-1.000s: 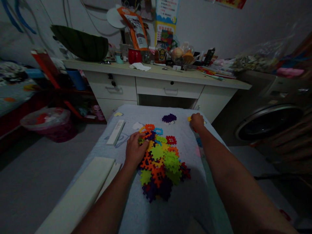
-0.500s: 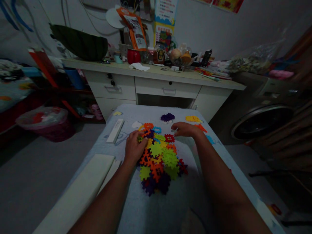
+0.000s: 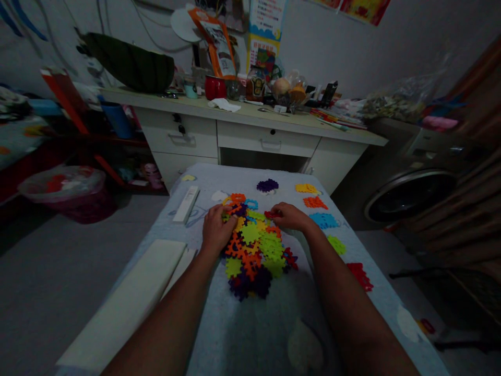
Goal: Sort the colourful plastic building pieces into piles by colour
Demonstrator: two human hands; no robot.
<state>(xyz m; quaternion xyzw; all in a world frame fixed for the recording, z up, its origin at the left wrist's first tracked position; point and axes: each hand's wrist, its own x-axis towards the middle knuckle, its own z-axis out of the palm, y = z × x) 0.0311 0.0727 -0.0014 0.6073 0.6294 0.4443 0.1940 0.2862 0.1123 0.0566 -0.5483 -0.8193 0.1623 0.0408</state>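
A heap of interlocking plastic pieces (image 3: 250,233) in green, orange, yellow, purple and red lies on the cloth-covered table (image 3: 250,339). My left hand (image 3: 216,228) rests at the heap's upper left edge, fingers curled with thumb and forefinger around something small I cannot make out. At the upper right edge, my right hand (image 3: 290,216) pinches a red interlocking piece (image 3: 271,214). Sorted groups lie to the right: yellow pieces (image 3: 306,188), orange pieces (image 3: 315,202), blue pieces (image 3: 324,220), green pieces (image 3: 336,245) and red pieces (image 3: 360,277). Purple pieces (image 3: 267,185) sit at the far side.
On the left of the table lie a long white board (image 3: 129,303) and a small white box (image 3: 186,204). Behind stands a cluttered desk with drawers (image 3: 270,137). A washing machine (image 3: 410,183) is at right, a lined waste bin (image 3: 66,190) at left.
My right hand has moved slightly down and left and taken hold of the red piece at the heap's edge. My left hand has stayed almost in place. The view has shifted a little.
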